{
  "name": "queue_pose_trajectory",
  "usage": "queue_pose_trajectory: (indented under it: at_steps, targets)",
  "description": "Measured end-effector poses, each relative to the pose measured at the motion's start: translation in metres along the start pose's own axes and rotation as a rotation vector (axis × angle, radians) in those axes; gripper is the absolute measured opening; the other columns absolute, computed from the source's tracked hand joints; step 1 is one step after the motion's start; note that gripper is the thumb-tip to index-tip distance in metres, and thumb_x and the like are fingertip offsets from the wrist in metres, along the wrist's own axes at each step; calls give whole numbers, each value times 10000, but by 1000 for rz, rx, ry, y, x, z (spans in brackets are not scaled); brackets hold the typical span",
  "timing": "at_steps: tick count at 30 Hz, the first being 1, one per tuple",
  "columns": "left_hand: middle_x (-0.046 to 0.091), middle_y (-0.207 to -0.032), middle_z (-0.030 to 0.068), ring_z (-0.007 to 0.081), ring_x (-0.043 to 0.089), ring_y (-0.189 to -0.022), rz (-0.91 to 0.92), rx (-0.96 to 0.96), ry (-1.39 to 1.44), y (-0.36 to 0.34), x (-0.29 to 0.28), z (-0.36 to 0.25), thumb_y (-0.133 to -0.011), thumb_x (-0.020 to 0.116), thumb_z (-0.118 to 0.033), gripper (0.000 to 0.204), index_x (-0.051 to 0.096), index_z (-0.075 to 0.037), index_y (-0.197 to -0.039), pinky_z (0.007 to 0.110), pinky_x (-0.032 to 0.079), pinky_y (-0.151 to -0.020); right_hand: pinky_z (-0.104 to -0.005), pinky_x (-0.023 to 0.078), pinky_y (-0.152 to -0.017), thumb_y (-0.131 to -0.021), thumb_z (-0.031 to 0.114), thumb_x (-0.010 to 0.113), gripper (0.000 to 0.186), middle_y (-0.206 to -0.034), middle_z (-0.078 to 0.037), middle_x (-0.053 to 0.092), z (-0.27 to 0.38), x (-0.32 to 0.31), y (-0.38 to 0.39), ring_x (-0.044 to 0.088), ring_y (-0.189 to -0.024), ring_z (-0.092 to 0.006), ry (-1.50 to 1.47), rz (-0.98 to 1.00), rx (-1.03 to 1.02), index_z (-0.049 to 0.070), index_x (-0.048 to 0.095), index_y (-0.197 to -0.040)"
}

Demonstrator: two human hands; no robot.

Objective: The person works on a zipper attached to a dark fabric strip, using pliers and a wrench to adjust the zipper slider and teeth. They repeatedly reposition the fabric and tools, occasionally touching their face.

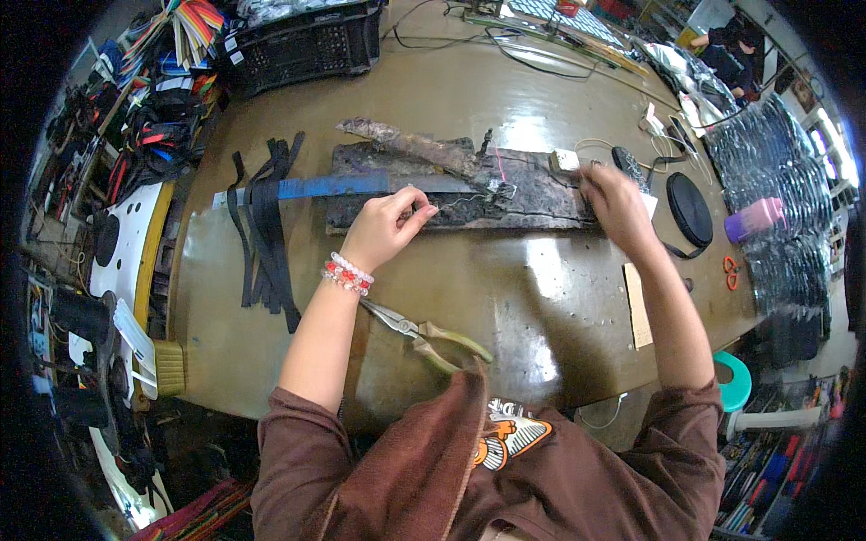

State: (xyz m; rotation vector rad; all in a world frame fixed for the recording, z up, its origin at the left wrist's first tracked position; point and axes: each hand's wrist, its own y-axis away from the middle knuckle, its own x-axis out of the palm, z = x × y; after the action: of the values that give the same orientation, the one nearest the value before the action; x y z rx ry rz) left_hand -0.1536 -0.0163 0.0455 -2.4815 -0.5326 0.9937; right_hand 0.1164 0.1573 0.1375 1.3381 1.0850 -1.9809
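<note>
My left hand (392,223), a beaded bracelet (347,274) on its wrist, is closed in a pinch over the front left of a worn dark board (541,209). A thin pale strand seems to run from near its fingertips; what they hold is too small to name. My right hand (621,206) bends over the board's right end, close to a small whitish block (564,160); its fingers are blurred. A rough wooden stick (410,144) lies across the board, beside a small dark fixture (494,187). A blue ruler-like strip (334,185) extends leftward under several black strips (264,230).
Long-nose pliers (419,334) lie by my left forearm. On the right are a black roll of tape (689,210), orange-handled scissors (731,272), a pink and purple bottle (755,219) and stacked plastic-wrapped goods (767,153). A black crate (307,45) stands at the back left. Another person (729,59) is far right.
</note>
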Motion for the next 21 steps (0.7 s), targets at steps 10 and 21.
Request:
queue_pose_trajectory:
  at_steps: [10, 21]
  targets:
    - [559, -584, 99, 208, 531, -484, -16, 9, 113, 4, 2, 10, -830, 625, -236, 207, 581, -40, -778, 311, 403, -472, -346, 452, -749, -835, 57, 500, 201, -878, -147, 602, -15, 53, -68, 591, -831, -284, -155, -107, -59, 39, 546, -1030]
    - [559, -593, 106, 213, 534, -489, -20, 16, 120, 3, 1, 10, -828, 624, -202, 191, 569, -29, -768, 308, 402, -471, -317, 445, -706, -853, 52, 506, 156, -789, -108, 639, -25, 109, -49, 588, -723, -193, -771, -524, 253, 42, 572, -994]
